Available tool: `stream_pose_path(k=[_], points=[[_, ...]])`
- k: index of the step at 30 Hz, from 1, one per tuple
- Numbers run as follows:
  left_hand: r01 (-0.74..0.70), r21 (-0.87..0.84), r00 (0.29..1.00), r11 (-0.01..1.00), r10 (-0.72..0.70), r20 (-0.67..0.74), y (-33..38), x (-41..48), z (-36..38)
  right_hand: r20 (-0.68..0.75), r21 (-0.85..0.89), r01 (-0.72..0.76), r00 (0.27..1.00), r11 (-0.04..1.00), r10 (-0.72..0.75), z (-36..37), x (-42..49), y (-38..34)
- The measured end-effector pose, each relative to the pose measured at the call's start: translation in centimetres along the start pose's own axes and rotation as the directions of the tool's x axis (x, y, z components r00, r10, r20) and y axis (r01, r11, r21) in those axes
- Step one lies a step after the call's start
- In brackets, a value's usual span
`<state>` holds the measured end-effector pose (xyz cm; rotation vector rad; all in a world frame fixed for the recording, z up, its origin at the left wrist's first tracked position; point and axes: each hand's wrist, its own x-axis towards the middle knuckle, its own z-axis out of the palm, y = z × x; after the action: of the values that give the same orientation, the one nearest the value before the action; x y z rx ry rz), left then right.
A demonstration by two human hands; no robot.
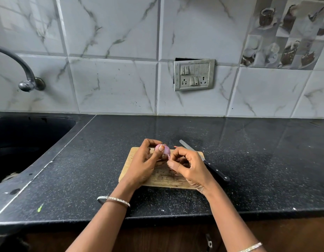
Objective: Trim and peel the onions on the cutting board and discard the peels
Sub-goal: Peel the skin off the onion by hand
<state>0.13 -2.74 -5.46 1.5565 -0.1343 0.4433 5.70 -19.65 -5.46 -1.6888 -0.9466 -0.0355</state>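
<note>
onion (pixel 164 150): above the cutting board's (pixel 126 171) far edge, mostly bare.
left hand (pixel 145 164): fingers curled round the onion.
right hand (pixel 186 166): pinching a peel strip (pixel 169 157).
knife (pixel 208 163): lying idle across the board's right edge.
remaining: probably the last skin, then discarding the peels; other onions not visible.

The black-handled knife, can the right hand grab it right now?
Probably yes. The black-handled steel knife lies uncovered just beside the right hand, along the right edge of the wooden cutting board. But its fingers are pinching a strip of pink onion peel, so they would have to let go first.
</note>
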Motion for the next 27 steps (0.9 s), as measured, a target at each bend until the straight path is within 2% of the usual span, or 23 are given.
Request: stream_pose_path(k=[2, 6, 9, 12, 19, 24, 27], points=[[0.0, -0.026, 1.0, 1.0, 0.0, 0.008, 0.1, -0.1, 0.1, -0.085, 0.041, 0.0, 0.996, 0.999, 0.003, 0.0, -0.1, 0.1], [-0.055, 0.086, 0.998, 0.995, 0.054, 0.006, -0.1, 0.1, -0.1, -0.159, -0.018, 0.007, 0.987, 1.0, -0.01, 0.2, -0.1, -0.1], [-0.04, 0.045, 0.998, 0.998, 0.038, 0.045, -0.4, 0.1, -0.1, -0.231, -0.031, -0.008, 0.973, 0.999, 0.001, 0.3, 0.0, 0.0], [-0.018, -0.005, 0.997, 1.0, 0.018, 0.081, -0.5, 0.2, -0.2, -0.242, -0.041, -0.023, 0.97, 0.999, 0.013, 0.3, 0.1, 0.1], [-0.026, 0.019, 0.992, 0.999, 0.024, 0.123, -0.7, 0.4, -0.3, -0.278, -0.009, -0.07, 0.959, 0.998, 0.065, 0.3, 0.1, 0.1], [-0.057, 0.089, 0.989, 0.994, 0.044, 0.144, -1.0, 0.7, -0.5, -0.259, -0.01, -0.059, 0.964, 0.998, 0.054, 0.4, 0.1, -0.3], [-0.028, 0.024, 0.989, 0.999, 0.024, 0.149, -0.9, 0.7, -0.3, -0.217, -0.04, -0.044, 0.976, 0.998, 0.034, 0.3, 0.1, 0.0]])
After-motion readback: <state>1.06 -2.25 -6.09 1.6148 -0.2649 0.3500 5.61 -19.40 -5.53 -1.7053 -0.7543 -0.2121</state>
